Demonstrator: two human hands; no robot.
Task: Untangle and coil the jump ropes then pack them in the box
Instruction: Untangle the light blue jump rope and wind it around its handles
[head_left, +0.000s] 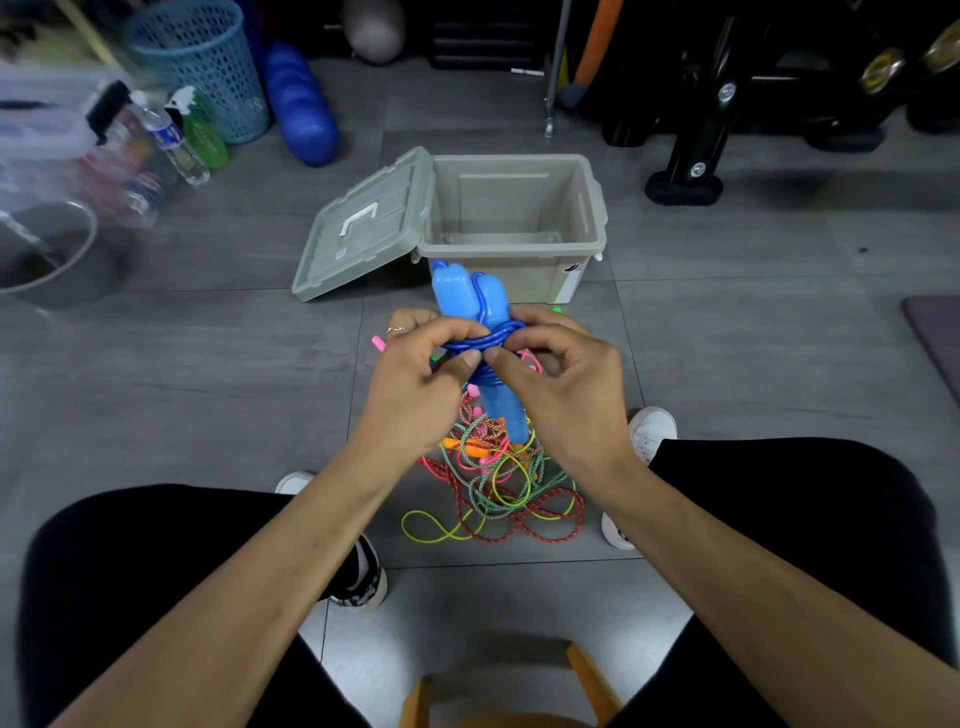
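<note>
While your left hand (415, 384) and right hand (558, 382) both pinch the blue jump rope (483, 340), each grip is closed on its glossy cord where it wraps crosswise around the two pale blue handles (467, 293). You hold the bundle in the air between the box and the pile on the floor. Keep your thumbs pressed on the wrap so the slick cord cannot spring loose, and tuck the free end under a turn before you let go; that end is hidden by your fingers. The handles look like smooth, rounded translucent plastic. Just beyond stands the grey-green box (592, 208), rigid, open and holding nothing visible, its ribbed lid (363, 228) leaning against its left side. Below your hands lies the tangled ropes (493, 483): braided red and green cords, thin yellow and pink ones.
</note>
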